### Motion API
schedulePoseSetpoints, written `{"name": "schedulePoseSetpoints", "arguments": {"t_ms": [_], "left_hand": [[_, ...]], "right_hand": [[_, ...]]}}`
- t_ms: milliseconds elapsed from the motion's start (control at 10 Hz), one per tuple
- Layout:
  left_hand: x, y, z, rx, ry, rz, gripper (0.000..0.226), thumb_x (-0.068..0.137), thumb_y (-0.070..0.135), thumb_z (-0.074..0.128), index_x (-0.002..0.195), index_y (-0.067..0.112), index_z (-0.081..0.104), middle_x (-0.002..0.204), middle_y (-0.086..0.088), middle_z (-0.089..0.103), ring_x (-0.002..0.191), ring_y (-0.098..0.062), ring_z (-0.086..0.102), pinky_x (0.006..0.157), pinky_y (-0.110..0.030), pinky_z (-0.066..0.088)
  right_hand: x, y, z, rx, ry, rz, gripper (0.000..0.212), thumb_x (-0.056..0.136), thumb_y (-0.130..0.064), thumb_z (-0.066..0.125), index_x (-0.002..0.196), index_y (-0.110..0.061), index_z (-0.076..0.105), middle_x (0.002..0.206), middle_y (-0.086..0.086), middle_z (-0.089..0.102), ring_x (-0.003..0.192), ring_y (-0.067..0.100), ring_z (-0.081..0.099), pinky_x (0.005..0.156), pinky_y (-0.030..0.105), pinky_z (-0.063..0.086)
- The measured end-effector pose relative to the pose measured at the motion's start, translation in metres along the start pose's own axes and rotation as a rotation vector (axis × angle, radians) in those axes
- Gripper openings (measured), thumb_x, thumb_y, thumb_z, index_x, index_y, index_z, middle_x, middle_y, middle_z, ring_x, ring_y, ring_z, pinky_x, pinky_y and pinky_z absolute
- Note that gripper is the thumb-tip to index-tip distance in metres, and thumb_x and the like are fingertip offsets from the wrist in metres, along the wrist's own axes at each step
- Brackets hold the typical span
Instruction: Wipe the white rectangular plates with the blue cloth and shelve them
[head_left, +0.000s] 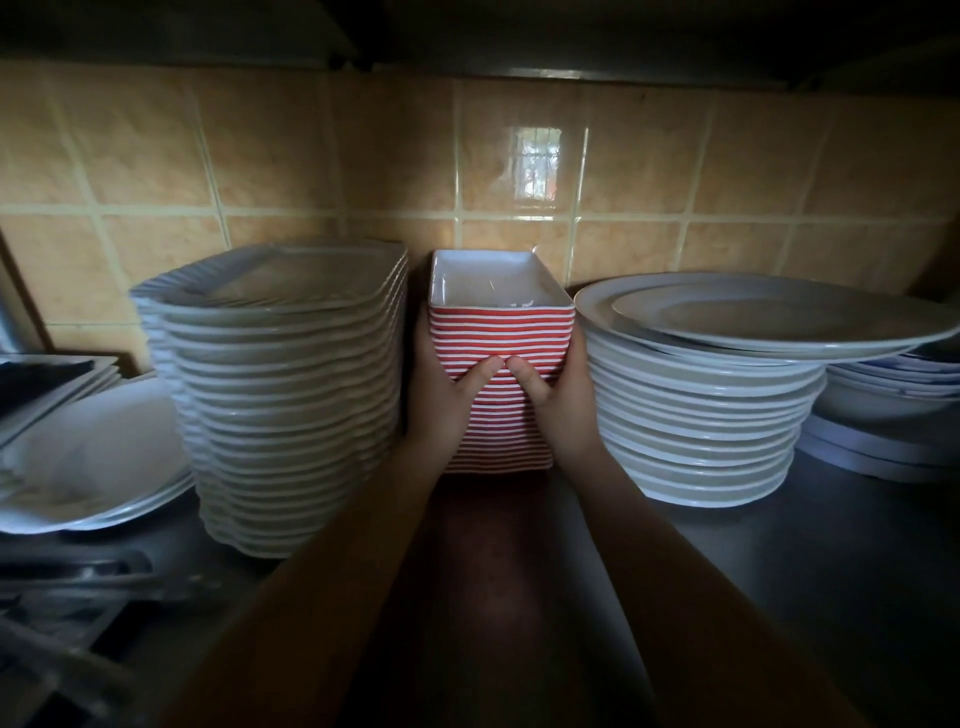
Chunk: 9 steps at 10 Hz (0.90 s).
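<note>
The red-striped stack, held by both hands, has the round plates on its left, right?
No. In the head view the round plates sit on its right; squarish plates stand on its left. The left hand and right hand do hold the red-striped stack.

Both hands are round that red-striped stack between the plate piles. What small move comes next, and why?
Probably loosen both grips and draw back: the left hand and right hand clasp the striped stack, which seems to stand on the shelf, between square plates and round plates.
</note>
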<state>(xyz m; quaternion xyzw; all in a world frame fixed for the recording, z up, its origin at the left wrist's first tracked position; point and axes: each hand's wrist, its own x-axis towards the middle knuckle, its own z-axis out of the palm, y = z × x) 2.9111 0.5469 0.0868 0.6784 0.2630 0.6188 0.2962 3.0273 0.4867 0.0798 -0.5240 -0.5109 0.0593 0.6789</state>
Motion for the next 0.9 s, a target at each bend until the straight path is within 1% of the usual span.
{"name": "schedulePoseSetpoints", "arguments": {"t_ms": [100,200,300,400,500,600,700,800,900], "left_hand": [[0.001,0.002,-0.001,0.036,0.000,0.002,0.088,0.071,0.018,0.079,0.142,0.007,0.028,0.141,-0.004,0.042,0.130,-0.013,0.041,0.111,-0.027,0.030],[0.000,0.005,-0.002,0.049,-0.006,-0.021,0.088,0.071,0.015,0.079,0.142,0.004,0.027,0.140,-0.008,0.042,0.128,-0.016,0.042,0.109,-0.025,0.031],[-0.001,0.010,-0.004,0.074,-0.019,-0.056,0.088,0.072,0.015,0.079,0.142,0.004,0.026,0.139,-0.009,0.043,0.126,-0.017,0.044,0.105,-0.021,0.032],[-0.001,0.015,-0.007,0.143,-0.050,-0.111,0.088,0.075,0.017,0.077,0.144,0.004,0.024,0.141,-0.011,0.040,0.128,-0.020,0.042,0.102,-0.018,0.029],[0.000,0.024,-0.012,0.279,-0.128,-0.152,0.082,0.079,0.019,0.073,0.142,-0.001,0.025,0.142,-0.015,0.040,0.130,-0.024,0.040,0.103,-0.024,0.029],[0.001,0.034,-0.019,0.412,-0.232,-0.147,0.073,0.082,0.023,0.069,0.140,-0.002,0.033,0.141,-0.015,0.042,0.130,-0.024,0.041,0.104,-0.030,0.033],[0.000,0.053,-0.034,0.418,-0.441,-0.039,0.063,0.084,0.015,0.067,0.139,0.003,0.039,0.142,-0.013,0.043,0.132,-0.024,0.040,0.108,-0.035,0.032],[-0.001,0.074,-0.053,0.454,-0.706,-0.036,0.047,0.086,0.007,0.063,0.131,0.004,0.051,0.133,-0.014,0.053,0.126,-0.025,0.048,0.106,-0.036,0.036],[0.003,0.098,-0.073,0.669,-0.830,-0.108,0.033,0.089,0.019,0.060,0.120,0.009,0.063,0.122,-0.010,0.062,0.115,-0.024,0.056,0.099,-0.031,0.041]], "right_hand": [[0.001,-0.005,-0.002,-0.025,-0.011,0.020,0.066,0.082,-0.022,0.072,0.139,-0.014,0.039,0.123,-0.005,0.058,0.111,0.006,0.057,0.097,0.025,0.044],[0.000,-0.011,-0.004,-0.064,-0.023,0.058,0.066,0.081,-0.024,0.074,0.137,-0.015,0.041,0.117,-0.009,0.059,0.107,0.006,0.058,0.095,0.027,0.045],[-0.001,-0.018,-0.005,-0.077,-0.014,0.091,0.067,0.079,-0.026,0.075,0.137,-0.014,0.043,0.116,-0.010,0.059,0.106,0.007,0.058,0.094,0.026,0.045],[-0.003,-0.025,-0.007,-0.105,-0.027,0.114,0.067,0.080,-0.027,0.075,0.137,-0.014,0.042,0.118,-0.008,0.059,0.108,0.008,0.057,0.093,0.024,0.043],[-0.005,-0.035,-0.010,-0.165,-0.074,0.143,0.068,0.080,-0.022,0.074,0.138,-0.014,0.040,0.127,0.000,0.059,0.116,0.016,0.055,0.099,0.030,0.042],[-0.004,-0.048,-0.018,-0.317,-0.153,0.199,0.068,0.080,-0.020,0.073,0.139,-0.012,0.039,0.131,0.007,0.057,0.122,0.023,0.052,0.103,0.036,0.039],[-0.005,-0.069,-0.029,-0.345,-0.337,0.215,0.061,0.079,-0.014,0.074,0.134,-0.010,0.048,0.130,0.010,0.058,0.123,0.025,0.052,0.105,0.041,0.038],[-0.006,-0.086,-0.040,-0.424,-0.605,0.242,0.056,0.083,-0.008,0.068,0.135,-0.006,0.048,0.133,0.014,0.054,0.124,0.029,0.049,0.107,0.043,0.036],[-0.005,-0.108,-0.050,-0.523,-0.704,0.251,0.049,0.085,-0.006,0.065,0.132,-0.003,0.050,0.130,0.016,0.056,0.122,0.031,0.051,0.105,0.042,0.039]]}}
